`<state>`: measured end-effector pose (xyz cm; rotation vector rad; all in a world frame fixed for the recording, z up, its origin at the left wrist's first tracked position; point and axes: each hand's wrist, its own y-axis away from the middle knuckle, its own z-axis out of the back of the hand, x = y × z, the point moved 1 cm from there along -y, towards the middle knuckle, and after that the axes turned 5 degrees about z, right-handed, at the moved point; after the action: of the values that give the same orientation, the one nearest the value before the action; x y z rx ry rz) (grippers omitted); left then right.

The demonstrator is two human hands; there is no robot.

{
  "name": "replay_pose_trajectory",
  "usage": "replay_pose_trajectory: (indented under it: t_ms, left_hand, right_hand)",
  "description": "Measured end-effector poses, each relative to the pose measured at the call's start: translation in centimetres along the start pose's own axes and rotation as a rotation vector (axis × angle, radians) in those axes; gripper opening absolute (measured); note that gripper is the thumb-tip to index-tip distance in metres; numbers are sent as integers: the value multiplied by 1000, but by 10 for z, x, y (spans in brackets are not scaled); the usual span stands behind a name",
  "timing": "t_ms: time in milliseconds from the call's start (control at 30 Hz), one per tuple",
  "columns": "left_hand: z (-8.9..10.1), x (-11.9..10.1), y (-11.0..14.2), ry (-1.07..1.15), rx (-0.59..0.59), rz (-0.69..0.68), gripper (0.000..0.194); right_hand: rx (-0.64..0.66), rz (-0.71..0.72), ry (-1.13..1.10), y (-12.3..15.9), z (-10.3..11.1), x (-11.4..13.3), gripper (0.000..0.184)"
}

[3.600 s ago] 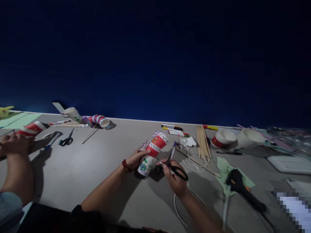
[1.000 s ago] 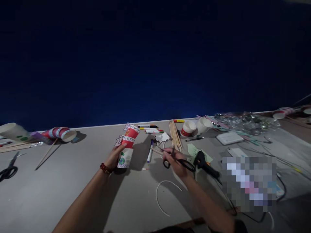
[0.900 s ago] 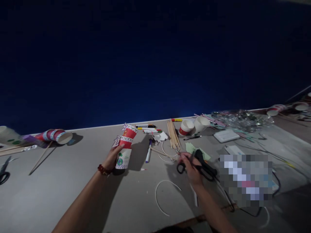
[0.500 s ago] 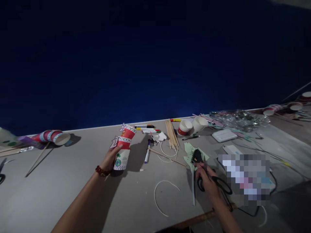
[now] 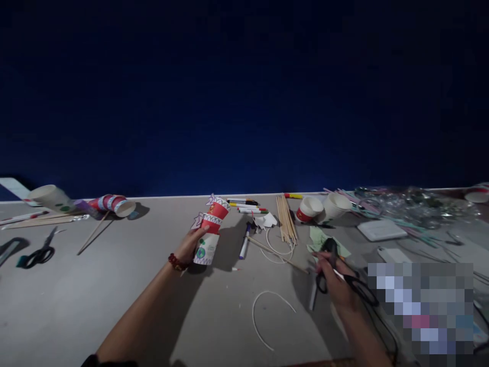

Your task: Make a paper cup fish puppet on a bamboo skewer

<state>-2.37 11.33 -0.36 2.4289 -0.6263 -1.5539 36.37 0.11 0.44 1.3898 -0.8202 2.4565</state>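
My left hand [image 5: 192, 245], a red bead bracelet on its wrist, is closed round a stack of decorated paper cups [image 5: 211, 230]. The stack is red above and white below, with zigzag lines and purple-edged paper shapes at its side. My right hand [image 5: 338, 280] is closed on a black glue gun [image 5: 330, 248] with a white stick jutting from it; the fingers partly hide it. Pale green paper [image 5: 316, 237] lies beneath. Black-handled scissors [image 5: 369, 291] are beside and partly under that hand, their blades mostly hidden.
Wooden sticks [image 5: 284, 219], markers [image 5: 248, 210] and two paper cups [image 5: 310, 208] lie towards the wall. A white cord [image 5: 255, 318] curls in front. At left are more scissors [image 5: 40, 255] and a joined cup piece [image 5: 114, 205]. Clear plastic wrapping [image 5: 416, 201] is at right.
The view has turned left, so everything sits further right, and more scissors and a white cup show at left. The glue gun's white stick has tilted slightly. Both hands keep their hold.
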Motion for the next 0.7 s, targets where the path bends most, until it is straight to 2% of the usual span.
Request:
replay_pose_trajectory:
  t_ms: [33, 100, 200, 367, 467, 567, 700]
  left_hand:
    - [-1, 1, -1, -4, 1, 5, 48]
    - [-2, 3, -1, 1, 4, 20, 48]
    - [-4, 4, 2, 35, 26, 45, 48]
    - [-2, 7, 11, 63, 55, 57, 49]
    - [4, 14, 14, 71, 41, 35, 49]
    - [8, 21, 14, 76, 52, 22, 51]
    - [7, 26, 13, 79, 78, 34, 53]
  right_hand:
    - [33, 18, -61, 4, -12, 12, 32]
    - [222, 29, -145, 11, -40, 38, 33]
    - [425, 79, -262, 22, -85, 72, 32]
    - [595, 174, -264, 35, -140, 105, 27]
    - [594, 307, -205, 37, -156, 116, 26]
    - [538, 451, -165, 35, -161, 123, 24]
    - [510, 489, -154, 32, -161, 122, 23]
